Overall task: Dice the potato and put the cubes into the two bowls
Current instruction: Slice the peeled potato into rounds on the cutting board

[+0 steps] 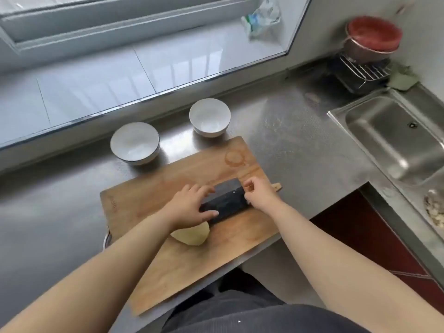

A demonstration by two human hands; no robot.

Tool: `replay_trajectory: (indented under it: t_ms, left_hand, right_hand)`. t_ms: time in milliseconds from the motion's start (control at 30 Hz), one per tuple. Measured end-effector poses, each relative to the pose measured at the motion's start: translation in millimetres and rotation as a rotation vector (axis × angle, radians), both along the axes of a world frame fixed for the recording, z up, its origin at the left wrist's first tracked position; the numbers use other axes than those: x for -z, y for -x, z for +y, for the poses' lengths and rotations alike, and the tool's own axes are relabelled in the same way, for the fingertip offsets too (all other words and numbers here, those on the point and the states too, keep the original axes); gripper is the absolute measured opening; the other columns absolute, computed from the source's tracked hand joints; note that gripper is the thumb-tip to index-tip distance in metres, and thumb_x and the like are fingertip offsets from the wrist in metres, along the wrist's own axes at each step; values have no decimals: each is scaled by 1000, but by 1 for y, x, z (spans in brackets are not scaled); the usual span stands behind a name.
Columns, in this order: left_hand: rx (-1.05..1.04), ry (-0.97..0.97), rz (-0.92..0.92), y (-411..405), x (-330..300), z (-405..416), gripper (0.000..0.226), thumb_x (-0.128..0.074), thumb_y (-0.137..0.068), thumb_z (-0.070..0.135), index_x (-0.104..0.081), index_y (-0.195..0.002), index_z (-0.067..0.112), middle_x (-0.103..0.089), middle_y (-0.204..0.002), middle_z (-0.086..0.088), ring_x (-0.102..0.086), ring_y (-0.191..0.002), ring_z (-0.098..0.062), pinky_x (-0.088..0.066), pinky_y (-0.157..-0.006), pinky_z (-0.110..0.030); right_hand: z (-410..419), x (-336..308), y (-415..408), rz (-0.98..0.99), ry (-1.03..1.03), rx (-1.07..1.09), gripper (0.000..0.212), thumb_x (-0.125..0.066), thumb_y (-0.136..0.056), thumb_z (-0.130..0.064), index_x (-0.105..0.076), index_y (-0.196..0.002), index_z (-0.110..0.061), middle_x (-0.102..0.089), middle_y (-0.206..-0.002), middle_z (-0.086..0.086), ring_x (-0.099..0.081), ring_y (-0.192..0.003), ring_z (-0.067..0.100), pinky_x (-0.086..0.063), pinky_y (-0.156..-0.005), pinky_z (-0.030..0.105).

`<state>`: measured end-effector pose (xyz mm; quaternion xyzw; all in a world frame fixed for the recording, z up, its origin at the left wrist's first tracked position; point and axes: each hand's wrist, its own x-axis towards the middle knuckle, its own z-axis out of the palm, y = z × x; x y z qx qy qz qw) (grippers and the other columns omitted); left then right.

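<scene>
A dark cleaver [224, 200] is laid flat across the wooden cutting board [168, 179], blade broadside up. The left hand [189, 207] is placed on the blade's near-left end, fingers spread over the top, thumb extended along the near edge; the blade is clasped between thumb and fingers. The left forearm is stretched in from lower left, the wrist lying over the potato. The right hand [260, 192] is curled around the knife's handle end at the right of the blade; the grip is closed on it, fingers folded under, knuckles up. A light wooden handle tip [277, 187] is seen poking past the right hand. The right forearm is angled in from lower right.

The peeled pale potato [192, 236] is seen on the board, just near of the blade, partly hidden under the left wrist. No cubes are visible. Two white bowls are set on the steel counter [60, 212] beyond the board: left bowl [135, 143], right bowl [209, 117], both well apart from the potato. A sink [394, 138] is seen at right.
</scene>
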<state>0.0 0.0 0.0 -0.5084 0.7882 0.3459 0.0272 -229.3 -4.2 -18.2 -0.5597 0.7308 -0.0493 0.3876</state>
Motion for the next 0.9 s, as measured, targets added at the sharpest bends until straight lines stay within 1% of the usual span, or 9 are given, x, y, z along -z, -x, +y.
replay_trajectory:
  t_ms: [67,133,233,333,533,600,667,767,900]
  left_hand:
    - [125,-24,-159,-2,6,9,75,-57,-82,67,-30,-144,35,-37,-143,5,-33,-128,-20,-30,-105,-36]
    - [169,-77,-230,-7,17,22,89,-57,-76,73,-21,-149,36,-31,-148,4,-27,-135,-21,-21,-112,-37]
    - [213,-75,-301,-10,23,30,110,-61,-67,78,-6,-153,34,-20,-155,3,-15,-143,-21,-4,-118,-39]
    - [258,-49,-383,-10,29,36,118,-71,-65,67,1,-152,35,-15,-155,4,-8,-146,-21,3,-120,-43]
    - [356,68,-537,-8,29,37,98,-66,-81,34,0,-153,31,-21,-151,-4,-15,-142,-26,-2,-119,-40]
    - [360,99,-554,-7,30,35,93,-64,-82,32,-3,-152,29,-22,-150,-5,-19,-141,-26,-6,-120,-39]
    - [324,155,-523,-9,34,34,86,-63,-80,36,-14,-150,26,-28,-146,-5,-27,-136,-27,-13,-118,-38]
    - [144,224,-434,-13,43,34,79,-59,-77,50,-31,-143,19,-40,-139,-6,-39,-127,-28,-25,-111,-38]
    - [-190,245,-339,-13,48,29,76,-63,-71,54,-43,-134,15,-49,-124,-9,-48,-112,-33,-36,-97,-41]
  right_hand:
    - [1,1,1,234,-29,-166,43,-55,-88,-11,-49,-130,-22,-48,-128,5,-41,-123,26,-36,-98,35]
    - [6,9,6,376,-24,-325,48,-52,-89,-10,-43,-134,-22,-44,-133,8,-36,-127,29,-30,-103,39]
    - [10,22,12,488,-25,-472,52,-46,-87,-5,-38,-137,-20,-43,-135,11,-34,-127,30,-26,-106,43]
    - [10,31,16,547,57,-585,51,-45,-88,-4,-36,-135,-18,-44,-134,8,-37,-126,29,-30,-102,43]
    - [3,43,28,570,190,-719,41,-46,-91,-7,-37,-130,-16,-49,-128,6,-44,-119,26,-35,-95,37]
    - [0,42,29,529,177,-745,37,-46,-92,-8,-38,-127,-15,-51,-125,7,-45,-116,26,-35,-93,35]
    - [-1,41,30,478,127,-749,39,-49,-91,-9,-37,-128,-14,-51,-123,9,-45,-115,26,-38,-92,34]
    - [6,39,34,439,56,-746,49,-52,-87,-11,-32,-132,-15,-50,-122,10,-46,-114,28,-40,-91,36]
    - [19,35,38,437,57,-746,64,-53,-86,-23,-21,-141,-20,-51,-121,8,-47,-112,28,-40,-86,37]
